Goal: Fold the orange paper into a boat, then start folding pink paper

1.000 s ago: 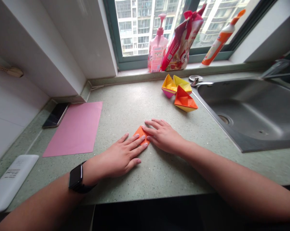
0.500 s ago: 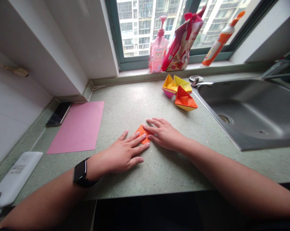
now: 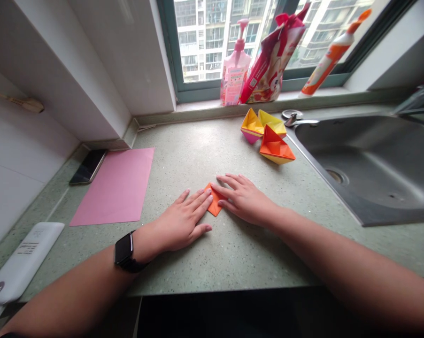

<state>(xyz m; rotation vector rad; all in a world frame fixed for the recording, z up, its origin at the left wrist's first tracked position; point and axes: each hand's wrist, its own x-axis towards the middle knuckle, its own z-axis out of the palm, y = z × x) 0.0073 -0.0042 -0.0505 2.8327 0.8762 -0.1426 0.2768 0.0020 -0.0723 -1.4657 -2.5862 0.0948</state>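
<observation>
A small folded piece of orange paper (image 3: 215,208) lies flat on the speckled green counter (image 3: 197,267). From the left, my left hand (image 3: 181,219) rests flat with its fingers stretched out, the fingertips on the paper's left part. My right hand (image 3: 245,199) lies across the paper's right side, fingers extended and the forefinger near its top corner; the hands cover part of the paper. Beyond my right hand sit folded paper boats: an orange one (image 3: 277,146) in front, a yellow-orange one (image 3: 252,124) and a yellow one (image 3: 271,123) behind.
At the left lie a pink paper sheet (image 3: 115,188), a dark phone (image 3: 88,167) and a white power bank (image 3: 25,263). A steel sink (image 3: 384,164) is set in at the right. On the sill stand a pump bottle (image 3: 235,77), a red bag (image 3: 275,65) and an orange-white bottle (image 3: 327,65).
My left hand's fingers have drawn together and shifted up and left on the orange paper, baring its lower corner. My right hand stays in about the same place. The view has shifted slightly.
</observation>
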